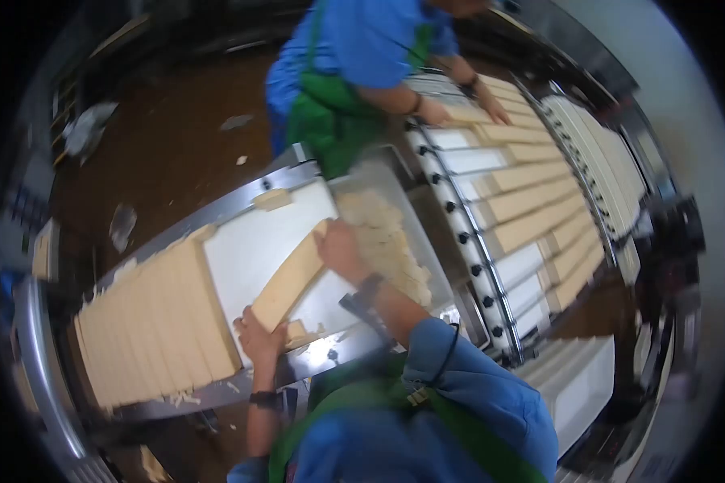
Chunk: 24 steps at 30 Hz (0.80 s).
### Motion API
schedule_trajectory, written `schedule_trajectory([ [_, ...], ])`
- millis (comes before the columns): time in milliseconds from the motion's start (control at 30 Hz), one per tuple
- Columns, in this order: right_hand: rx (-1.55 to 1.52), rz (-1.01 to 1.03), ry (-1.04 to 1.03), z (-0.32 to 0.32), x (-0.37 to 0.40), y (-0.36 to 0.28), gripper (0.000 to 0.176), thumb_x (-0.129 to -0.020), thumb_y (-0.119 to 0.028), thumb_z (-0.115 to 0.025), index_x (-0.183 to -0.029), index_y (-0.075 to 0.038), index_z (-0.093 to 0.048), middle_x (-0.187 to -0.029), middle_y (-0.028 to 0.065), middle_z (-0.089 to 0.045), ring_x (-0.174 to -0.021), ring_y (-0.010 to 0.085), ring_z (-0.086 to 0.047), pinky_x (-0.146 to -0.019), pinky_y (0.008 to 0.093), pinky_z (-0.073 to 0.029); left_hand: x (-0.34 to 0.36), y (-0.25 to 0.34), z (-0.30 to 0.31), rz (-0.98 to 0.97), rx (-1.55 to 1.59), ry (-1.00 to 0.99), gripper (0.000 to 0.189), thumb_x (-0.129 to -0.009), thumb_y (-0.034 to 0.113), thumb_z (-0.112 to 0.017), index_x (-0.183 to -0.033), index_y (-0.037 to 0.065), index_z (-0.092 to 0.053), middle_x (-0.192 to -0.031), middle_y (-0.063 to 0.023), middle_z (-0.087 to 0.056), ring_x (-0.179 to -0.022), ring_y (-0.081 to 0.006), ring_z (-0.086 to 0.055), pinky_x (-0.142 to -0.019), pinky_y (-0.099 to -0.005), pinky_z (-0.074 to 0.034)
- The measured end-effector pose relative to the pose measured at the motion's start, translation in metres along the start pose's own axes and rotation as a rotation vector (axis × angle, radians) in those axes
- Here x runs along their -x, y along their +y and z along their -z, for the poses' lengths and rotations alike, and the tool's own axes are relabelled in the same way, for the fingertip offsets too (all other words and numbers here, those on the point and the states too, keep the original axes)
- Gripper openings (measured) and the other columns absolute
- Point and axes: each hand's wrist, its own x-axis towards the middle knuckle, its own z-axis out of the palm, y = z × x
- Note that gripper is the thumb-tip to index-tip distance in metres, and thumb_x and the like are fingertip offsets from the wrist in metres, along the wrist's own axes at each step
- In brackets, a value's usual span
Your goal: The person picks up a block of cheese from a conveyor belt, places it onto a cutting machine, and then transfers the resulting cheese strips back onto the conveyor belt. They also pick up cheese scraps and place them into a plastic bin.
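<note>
A long, pale yellow slab (290, 274), which looks like cheese, slants above a white board (238, 262). My left hand (261, 338) grips its near end, and my right hand (342, 251) is closed on its far end. To the left of the board lies a tight row of similar slabs (153, 322) with upright cut lines. A small offcut (272, 199) rests at the board's far edge, and another broken piece (298, 332) lies beside my left hand.
On the right, a bin (423, 233) contains thin scraps. Beyond it a conveyor (475, 274) carries several slabs in lanes. A co-worker in a green apron (322, 121) has both hands on slabs there. White crates (572, 386) stand at lower right; a metal rail (44, 362) curves at left.
</note>
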Motion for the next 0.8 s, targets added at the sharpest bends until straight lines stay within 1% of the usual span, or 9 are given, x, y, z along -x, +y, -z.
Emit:
schedule_trajectory([
  [133, -0.157, -0.134, 0.153, 0.048, 0.056, 0.031, 0.051, -0.098, -0.034, -0.067, -0.129, 0.006, -0.061, -0.117, 0.0266, -0.065, -0.109, 0.0452, -0.062, -0.101, 0.0520, -0.048, 0.029, 0.038, 0.002, -0.128, 0.026, 0.166, 0.089, -0.071, 0.030, -0.089, -0.147, 0.012, -0.048, -0.140, -0.0240, -0.046, -0.122, -0.0468, -0.054, -0.103, -0.0534, -0.048],
  [200, -0.272, -0.249, 0.368, 0.073, 0.081, 0.066, 0.056, -0.099, -0.033, -0.066, -0.139, 0.005, -0.057, -0.123, 0.0280, -0.063, -0.118, 0.0472, -0.059, -0.107, 0.0516, -0.046, 0.039, 0.072, -0.006, -0.278, 0.066, 0.277, 0.083, -0.072, 0.022, -0.087, -0.147, 0.011, -0.052, -0.143, -0.0251, -0.044, -0.127, -0.0461, -0.051, -0.106, -0.0529, -0.046],
  [300, -0.166, -0.293, 0.510, 0.135, 0.117, 0.143, 0.058, -0.100, -0.034, -0.066, -0.142, 0.004, -0.056, -0.125, 0.0284, -0.063, -0.123, 0.0471, -0.058, -0.110, 0.0518, -0.045, 0.057, 0.148, -0.025, -0.481, 0.118, 0.274, 0.081, -0.074, 0.018, -0.085, -0.148, 0.011, -0.053, -0.148, -0.0262, -0.042, -0.132, -0.0481, -0.048, -0.109, -0.0542, -0.044],
  [367, -0.080, -0.399, 0.714, 0.186, 0.129, 0.191, 0.053, -0.101, -0.034, -0.064, -0.138, 0.003, -0.058, -0.127, 0.0285, -0.063, -0.120, 0.0457, -0.059, -0.106, 0.0526, -0.047, 0.081, 0.205, -0.043, -0.560, 0.152, 0.219, 0.081, -0.076, 0.017, -0.084, -0.150, 0.011, -0.051, -0.151, -0.0272, -0.040, -0.136, -0.0495, -0.045, -0.111, -0.0552, -0.042],
  [433, -0.210, -0.517, 0.779, 0.257, 0.139, 0.228, 0.044, -0.104, -0.032, -0.060, -0.132, 0.003, -0.061, -0.128, 0.0264, -0.064, -0.119, 0.0446, -0.061, -0.102, 0.0508, -0.048, 0.108, 0.256, -0.064, -0.723, 0.129, 0.129, 0.082, -0.077, 0.021, -0.083, -0.152, 0.011, -0.049, -0.150, -0.0272, -0.040, -0.134, -0.0511, -0.044, -0.111, -0.0557, -0.042],
  [500, -0.104, -0.573, 0.861, 0.293, 0.150, 0.290, 0.037, -0.105, -0.030, -0.059, -0.123, 0.001, -0.065, -0.124, 0.0238, -0.068, -0.115, 0.0432, -0.064, -0.097, 0.0494, -0.050, 0.141, 0.306, -0.075, -0.795, 0.143, 0.049, 0.084, -0.077, 0.020, -0.086, -0.151, 0.011, -0.049, -0.148, -0.0271, -0.041, -0.133, -0.0495, -0.045, -0.109, -0.0542, -0.043],
  [600, -0.121, -0.621, 0.889, 0.322, 0.164, 0.382, 0.036, -0.106, -0.031, -0.056, -0.118, 0.000, -0.067, -0.114, 0.0216, -0.072, -0.108, 0.0427, -0.067, -0.095, 0.0487, -0.051, 0.181, 0.373, -0.095, -0.832, 0.163, -0.151, 0.085, -0.078, 0.023, -0.089, -0.151, 0.011, -0.048, -0.144, -0.0272, -0.042, -0.128, -0.0472, -0.048, -0.106, -0.0524, -0.045],
  [667, -0.108, -0.681, 0.717, 0.335, 0.170, 0.429, 0.041, -0.107, -0.038, -0.051, -0.116, -0.002, -0.069, -0.114, 0.0208, -0.073, -0.107, 0.0445, -0.068, -0.096, 0.0499, -0.051, 0.196, 0.402, -0.110, -0.815, 0.154, -0.340, 0.079, -0.085, 0.027, -0.084, -0.152, 0.008, -0.046, -0.136, -0.0280, -0.044, -0.118, -0.0482, -0.054, -0.101, -0.0534, -0.047],
  [800, -0.022, -0.754, 0.440, 0.339, 0.168, 0.503, 0.054, -0.107, -0.049, -0.046, -0.120, -0.001, -0.069, -0.118, 0.0225, -0.074, -0.111, 0.0439, -0.069, -0.099, 0.0510, -0.050, 0.202, 0.444, -0.143, -0.845, 0.179, -0.466, 0.071, -0.092, 0.026, -0.077, -0.153, 0.008, -0.045, -0.133, -0.0287, -0.046, -0.112, -0.0504, -0.059, -0.099, -0.0547, -0.048],
])
